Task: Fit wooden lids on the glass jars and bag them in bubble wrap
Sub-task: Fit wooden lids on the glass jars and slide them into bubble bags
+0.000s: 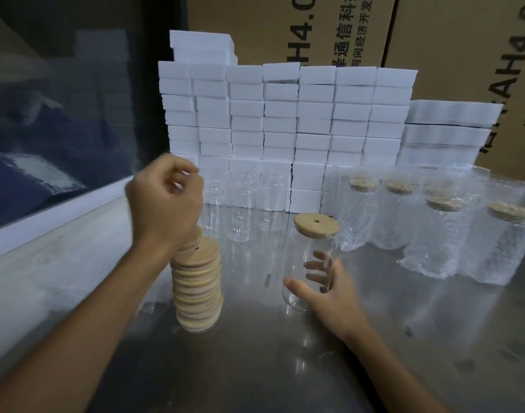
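Gripping a lidded jar low on its glass body, the right hand wraps fingers and thumb around it so it stands upright on the bench, with its wooden lid already seated on top. That low hold likely leaves the top free to slide into bubble wrap. The left hand hovers above the stack of lids, fingers curled; it is blurred, so I cannot tell whether it holds anything. The stack sits just left of the jar, close for quick picking. Bare jars wait in a row at the far side, in front of white foam blocks. Wrapped jars are grouped at the right, apart from the unfinished ones. Cardboard boxes stand behind.
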`<state>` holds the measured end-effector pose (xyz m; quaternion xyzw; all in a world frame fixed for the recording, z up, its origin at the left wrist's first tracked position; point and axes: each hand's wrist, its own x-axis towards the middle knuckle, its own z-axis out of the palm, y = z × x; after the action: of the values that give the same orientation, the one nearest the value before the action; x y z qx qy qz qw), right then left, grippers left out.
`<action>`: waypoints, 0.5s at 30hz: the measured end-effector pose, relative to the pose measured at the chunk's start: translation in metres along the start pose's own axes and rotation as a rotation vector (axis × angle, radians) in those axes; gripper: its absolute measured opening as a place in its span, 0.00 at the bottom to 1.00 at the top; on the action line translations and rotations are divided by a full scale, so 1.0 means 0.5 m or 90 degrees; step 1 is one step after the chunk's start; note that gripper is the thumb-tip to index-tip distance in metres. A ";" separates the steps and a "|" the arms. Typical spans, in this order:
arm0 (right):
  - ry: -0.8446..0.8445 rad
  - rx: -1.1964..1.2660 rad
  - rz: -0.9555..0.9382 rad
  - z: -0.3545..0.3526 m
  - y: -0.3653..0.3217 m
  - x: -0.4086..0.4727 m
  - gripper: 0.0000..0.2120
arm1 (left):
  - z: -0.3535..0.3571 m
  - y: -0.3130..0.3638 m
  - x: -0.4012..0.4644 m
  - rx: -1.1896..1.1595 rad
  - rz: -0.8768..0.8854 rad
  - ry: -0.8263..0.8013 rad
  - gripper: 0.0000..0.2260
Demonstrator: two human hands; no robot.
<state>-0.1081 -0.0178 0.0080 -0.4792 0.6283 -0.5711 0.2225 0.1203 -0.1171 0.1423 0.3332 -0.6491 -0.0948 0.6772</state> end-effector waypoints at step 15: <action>0.011 0.011 -0.005 0.001 0.006 0.002 0.38 | -0.028 -0.164 -0.009 0.065 -0.374 -0.074 0.06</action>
<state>-0.1091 -0.0193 0.0054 -0.4749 0.6233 -0.5814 0.2187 0.1581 -0.1723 0.0922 0.5344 -0.5666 -0.2727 0.5648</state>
